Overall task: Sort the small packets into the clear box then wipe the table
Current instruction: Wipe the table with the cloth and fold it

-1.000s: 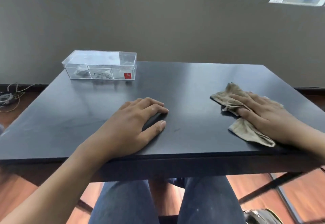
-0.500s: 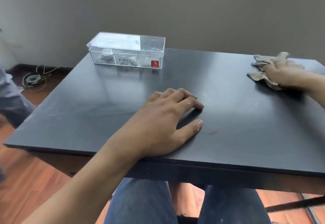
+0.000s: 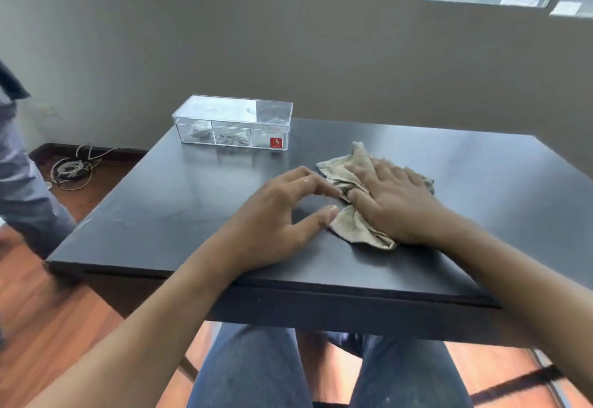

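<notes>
A clear box (image 3: 233, 123) with a lid and a red sticker stands at the far left of the black table (image 3: 160, 202); small packets (image 3: 231, 137) lie inside its compartments. A crumpled beige cloth (image 3: 351, 231) lies on the table's middle. My right hand (image 3: 390, 202) presses flat on the cloth, fingers spread over it. My left hand (image 3: 279, 218) rests on the table just left of the cloth, fingers apart, fingertips touching the cloth's edge, holding nothing.
Another person's leg in grey trousers (image 3: 22, 183) stands left of the table. A coil of cables (image 3: 72, 168) lies on the wooden floor by the wall. My knees in jeans (image 3: 256, 372) are under the table's near edge.
My right hand has dragged the cloth from the far right corner back to the table's middle, next to my left hand. The left hand has stayed put. The camera has tilted up.
</notes>
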A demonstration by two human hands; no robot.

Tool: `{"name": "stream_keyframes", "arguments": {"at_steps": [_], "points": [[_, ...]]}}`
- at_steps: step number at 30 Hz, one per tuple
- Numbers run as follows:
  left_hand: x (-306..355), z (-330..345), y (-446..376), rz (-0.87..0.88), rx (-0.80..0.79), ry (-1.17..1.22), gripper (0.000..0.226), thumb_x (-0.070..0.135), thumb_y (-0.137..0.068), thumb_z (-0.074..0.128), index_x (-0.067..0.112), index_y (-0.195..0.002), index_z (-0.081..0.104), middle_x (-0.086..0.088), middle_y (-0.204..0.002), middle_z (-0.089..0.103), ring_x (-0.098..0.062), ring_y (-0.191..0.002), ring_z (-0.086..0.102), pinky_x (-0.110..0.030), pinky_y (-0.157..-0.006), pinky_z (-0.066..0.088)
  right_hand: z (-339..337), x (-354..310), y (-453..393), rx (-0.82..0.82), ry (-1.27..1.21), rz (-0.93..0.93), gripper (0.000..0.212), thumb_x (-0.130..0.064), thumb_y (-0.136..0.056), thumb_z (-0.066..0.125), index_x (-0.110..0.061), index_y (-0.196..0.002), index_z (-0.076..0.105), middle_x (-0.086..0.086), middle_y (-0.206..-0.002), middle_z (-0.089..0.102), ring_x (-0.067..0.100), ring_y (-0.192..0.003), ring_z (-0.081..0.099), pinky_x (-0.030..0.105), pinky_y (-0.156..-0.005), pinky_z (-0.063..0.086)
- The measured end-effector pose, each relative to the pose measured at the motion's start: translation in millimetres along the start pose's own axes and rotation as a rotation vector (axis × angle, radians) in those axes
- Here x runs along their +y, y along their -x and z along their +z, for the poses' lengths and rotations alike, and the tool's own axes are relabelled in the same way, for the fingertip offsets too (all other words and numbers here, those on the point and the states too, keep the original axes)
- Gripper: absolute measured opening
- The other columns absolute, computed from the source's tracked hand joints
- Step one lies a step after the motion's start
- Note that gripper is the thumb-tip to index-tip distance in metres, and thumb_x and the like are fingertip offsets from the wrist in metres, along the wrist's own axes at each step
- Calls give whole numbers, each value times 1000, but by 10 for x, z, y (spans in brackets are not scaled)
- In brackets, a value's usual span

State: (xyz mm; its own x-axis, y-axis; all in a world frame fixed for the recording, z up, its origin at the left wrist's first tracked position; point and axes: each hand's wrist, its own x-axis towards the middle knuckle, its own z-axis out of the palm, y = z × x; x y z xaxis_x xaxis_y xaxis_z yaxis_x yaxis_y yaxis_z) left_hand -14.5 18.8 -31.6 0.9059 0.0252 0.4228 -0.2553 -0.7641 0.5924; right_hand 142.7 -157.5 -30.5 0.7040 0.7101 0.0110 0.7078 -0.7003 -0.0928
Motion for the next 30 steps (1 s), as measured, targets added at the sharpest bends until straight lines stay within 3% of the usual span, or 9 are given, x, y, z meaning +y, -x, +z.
{"name": "stream_keyframes", "arguments": {"at_steps": [4,6,10,13,17,22,26,28,30], "points": [[-13,-25,-4,-17,62,-13,25,33,-97,67,26,-121,68,15,-115,64,-4,-113,62,-14,-93,43,-31,-139,531,-15,-86,-158,72,-71,-90,14,-47,-157,11,-10,-171,6,12,-157,0,44,-127,0],[-30,-19,1,-38,40,-25,26,34,-97,67,27,-122,67,17,-117,62,-3,-114,60,-19,-93,47,-91,-104,711,-22,-219,-189,74,-78,-88,15,-49,-156,13,-17,-169,9,6,-155,2,41,-127,3],[-16,21,-1,-18,-67,-186,41,55,-94,63,41,-132,59,25,-130,55,1,-125,52,-38,-108,42,-230,192,812,203,-379,-54,67,-70,-95,33,-42,-156,27,-16,-162,29,5,-151,19,31,-123,14],[15,57,-24,36,-166,-266,41,65,-93,57,49,-131,59,29,-139,52,4,-134,43,-40,-114,31,-281,452,762,228,-339,39,62,-60,-97,45,-33,-153,39,-12,-157,39,10,-148,29,35,-121,22],[-23,58,-12,93,-52,-242,19,57,-93,63,40,-97,70,22,-110,68,-4,-112,59,-45,-104,38,-193,514,719,183,-264,81,53,-58,-95,54,-29,-139,58,-8,-145,55,18,-137,46,39,-115,32],[30,46,-33,97,47,-203,30,51,-97,62,28,-78,68,12,-76,67,-10,-81,64,-42,-93,43,-179,499,680,241,-219,206,53,-64,-90,58,-27,-128,67,-2,-134,57,25,-130,46,40,-109,32],[60,-6,-168,-34,64,10,19,45,-96,65,30,-106,68,9,-87,74,-12,-86,71,-35,-85,51,-288,469,694,234,-275,162,24,-46,-94,63,-26,-106,68,-2,-126,58,25,-126,46,38,-107,31],[61,-19,-290,-18,27,-117,40,55,-92,65,34,-126,60,17,-113,70,-3,-111,65,-31,-100,48,-372,408,741,223,-318,113,13,-37,-96,61,-25,-102,63,-4,-115,62,22,-117,52,39,-102,37],[121,-31,-432,-30,-115,-238,62,66,-89,62,40,-143,45,20,-142,54,2,-134,47,-40,-116,37,-481,349,823,238,-395,69,8,-31,-98,60,-25,-102,59,-6,-106,66,16,-108,60,38,-96,46]]}}
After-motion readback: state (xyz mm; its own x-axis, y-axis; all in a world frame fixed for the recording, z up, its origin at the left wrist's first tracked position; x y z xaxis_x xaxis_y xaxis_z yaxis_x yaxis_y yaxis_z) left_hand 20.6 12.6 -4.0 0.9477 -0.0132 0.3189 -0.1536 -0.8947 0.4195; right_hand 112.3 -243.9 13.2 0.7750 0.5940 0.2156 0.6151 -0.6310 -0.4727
